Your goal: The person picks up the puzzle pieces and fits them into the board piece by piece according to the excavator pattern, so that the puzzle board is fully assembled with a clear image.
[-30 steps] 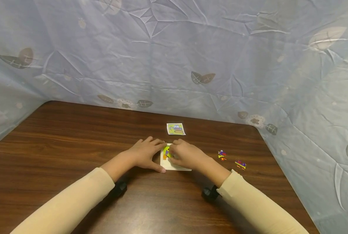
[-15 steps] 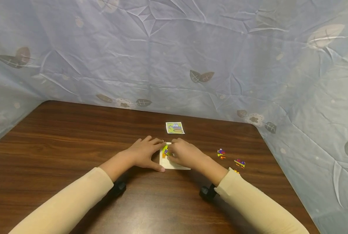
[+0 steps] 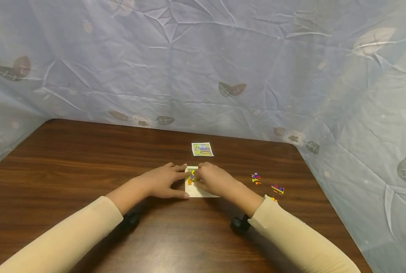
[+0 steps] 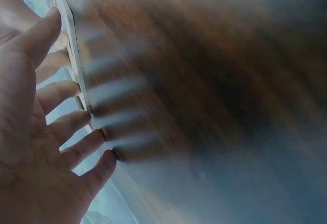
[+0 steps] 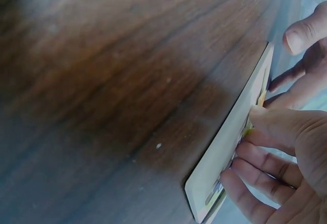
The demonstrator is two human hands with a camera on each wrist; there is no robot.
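A small white puzzle board (image 3: 203,193) with a recessed middle lies flat on the table. Yellow-green, purple and orange puzzle pieces (image 3: 191,179) show in its left part. My left hand (image 3: 163,182) rests along the board's left edge, fingers spread and thumb at the near corner. Over the board my right hand (image 3: 216,181) has its fingers curled down, covering much of the recess. In the right wrist view, its thumb and fingers pinch a small yellow-green puzzle piece (image 5: 247,131) at the board's surface; most of the piece is hidden.
Beyond the board lies a square picture card (image 3: 202,149) showing a vehicle. Loose puzzle pieces lie on the right: a purple-and-yellow one (image 3: 256,178), a striped one (image 3: 277,189) and an orange-yellow one (image 3: 274,198) near the right sleeve. A patterned curtain (image 3: 196,68) surrounds the table.
My left hand has shifted slightly left, its fingers drawing back a little along the board's edge. The right hand keeps its place over the board. The head view has shifted slightly.
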